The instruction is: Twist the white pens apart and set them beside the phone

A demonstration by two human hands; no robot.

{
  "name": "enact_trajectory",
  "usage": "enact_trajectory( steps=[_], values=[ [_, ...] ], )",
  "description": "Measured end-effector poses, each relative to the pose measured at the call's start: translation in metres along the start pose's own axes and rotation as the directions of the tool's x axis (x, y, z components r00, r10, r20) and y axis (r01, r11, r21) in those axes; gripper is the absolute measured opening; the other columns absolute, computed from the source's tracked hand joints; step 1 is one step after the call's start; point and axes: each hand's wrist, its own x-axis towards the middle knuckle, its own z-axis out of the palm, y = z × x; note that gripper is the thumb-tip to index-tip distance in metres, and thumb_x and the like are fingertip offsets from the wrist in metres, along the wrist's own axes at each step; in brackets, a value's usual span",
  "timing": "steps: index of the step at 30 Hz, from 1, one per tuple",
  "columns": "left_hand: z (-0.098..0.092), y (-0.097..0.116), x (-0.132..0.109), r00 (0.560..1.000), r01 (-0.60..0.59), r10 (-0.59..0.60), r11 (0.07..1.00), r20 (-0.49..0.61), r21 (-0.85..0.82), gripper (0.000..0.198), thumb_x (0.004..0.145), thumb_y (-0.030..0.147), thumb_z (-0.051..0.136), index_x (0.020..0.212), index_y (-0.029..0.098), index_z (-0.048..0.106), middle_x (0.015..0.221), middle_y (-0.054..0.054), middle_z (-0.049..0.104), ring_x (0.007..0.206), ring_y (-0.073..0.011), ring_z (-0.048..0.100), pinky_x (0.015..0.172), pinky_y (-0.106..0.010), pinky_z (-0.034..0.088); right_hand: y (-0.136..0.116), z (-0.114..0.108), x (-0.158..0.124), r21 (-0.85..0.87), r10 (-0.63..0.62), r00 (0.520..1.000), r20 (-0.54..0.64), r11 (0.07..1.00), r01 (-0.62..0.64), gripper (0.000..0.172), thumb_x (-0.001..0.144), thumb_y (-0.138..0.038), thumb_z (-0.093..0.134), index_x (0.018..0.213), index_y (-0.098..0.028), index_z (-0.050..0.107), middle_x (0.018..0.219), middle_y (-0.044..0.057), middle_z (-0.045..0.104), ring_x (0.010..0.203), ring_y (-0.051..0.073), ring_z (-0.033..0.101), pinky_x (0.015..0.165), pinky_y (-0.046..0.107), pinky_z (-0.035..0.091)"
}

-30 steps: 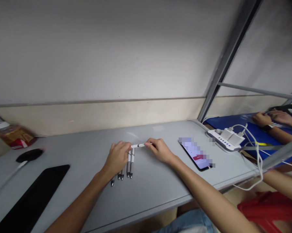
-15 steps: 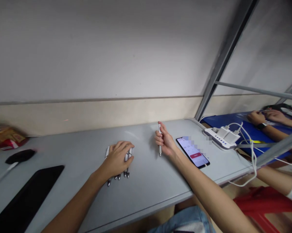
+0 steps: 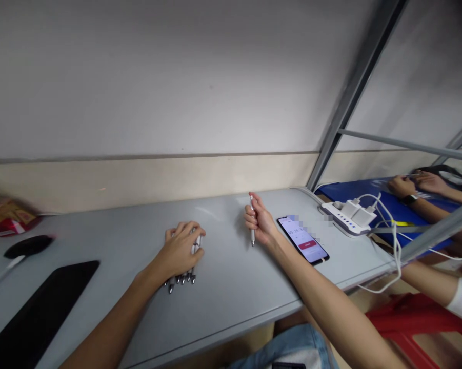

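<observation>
My right hand (image 3: 260,221) is wrapped round a white-and-grey click pen (image 3: 253,237), held upright with its silver tip down, just above the grey table (image 3: 231,287). The thumb lies at the pen's top end. My left hand (image 3: 182,247) curls over a bunch of several similar pens (image 3: 180,279) lying on the table, with fingers and thumb round their sides. Their silver tips stick out towards me below the palm, and most of their barrels are hidden under the hand.
Right of my right hand lies a phone (image 3: 303,240) with a lit screen. Beyond it is a power strip (image 3: 346,219) with plugs and white cables. A black mat (image 3: 46,312) and a dark round object (image 3: 28,246) lie left. Another person's hands (image 3: 419,184) rest over a blue surface.
My left hand has shifted slightly left, and the pens under it have moved left with it, bunched closer together. My right hand still holds its pen in nearly the same place.
</observation>
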Motion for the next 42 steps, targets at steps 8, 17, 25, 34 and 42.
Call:
enact_trajectory(
  steps=[8,17,25,34,42],
  values=[
    [-0.002,0.003,-0.001,1.000,0.010,-0.010,1.000,0.005,0.004,0.035,0.075,0.022,0.047,0.109,0.027,0.057,0.117,-0.006,0.057,0.114,-0.0287,0.046,0.091,-0.046,0.031,-0.002,-0.001,0.000,-0.002,0.008,1.000,0.011,1.000,-0.008,0.027,0.083,-0.036,0.063,0.100,-0.031,0.044,0.058,-0.009,0.027,0.041,0.005,0.016,0.038,0.016,0.008],
    [0.001,0.005,-0.001,1.000,0.005,-0.005,1.000,-0.011,0.004,0.038,0.080,0.031,0.050,0.117,0.028,0.052,0.121,-0.008,0.055,0.115,-0.0292,0.045,0.093,-0.048,0.029,-0.001,-0.001,0.000,-0.035,0.017,0.999,0.040,0.999,-0.016,0.027,0.084,-0.038,0.062,0.103,-0.031,0.044,0.057,-0.009,0.027,0.041,0.006,0.015,0.037,0.017,0.007],
    [0.001,0.005,0.000,0.998,0.029,-0.030,0.999,-0.054,-0.019,0.036,0.083,0.039,0.050,0.116,0.027,0.053,0.118,-0.008,0.056,0.112,-0.0292,0.046,0.092,-0.048,0.029,-0.003,0.001,0.000,-0.069,0.029,0.999,0.012,0.997,-0.029,0.026,0.083,-0.039,0.061,0.099,-0.028,0.043,0.056,-0.010,0.032,0.041,0.005,0.016,0.038,0.017,0.008],
    [0.001,0.003,0.001,0.992,0.098,-0.091,0.992,-0.089,0.074,0.018,0.083,0.038,0.050,0.088,0.021,0.053,0.110,-0.009,0.057,0.105,-0.0288,0.046,0.087,-0.047,0.032,0.006,0.000,0.000,-0.565,-0.036,0.990,-0.135,0.824,-0.047,0.028,0.078,-0.043,0.061,0.093,-0.020,0.056,0.069,-0.003,0.050,0.055,0.009,0.046,0.046,0.020,0.035],
    [0.003,0.009,-0.001,0.998,0.044,-0.043,0.999,-0.055,0.016,0.016,0.081,0.037,0.053,0.078,0.021,0.053,0.114,-0.008,0.055,0.109,-0.0280,0.044,0.089,-0.047,0.031,0.006,-0.014,0.001,-0.999,-0.212,0.976,-0.048,0.017,-0.046,0.019,0.075,-0.025,0.060,0.088,-0.015,0.069,0.073,0.004,0.065,0.063,0.013,0.054,0.060,0.025,0.037]
  ],
)
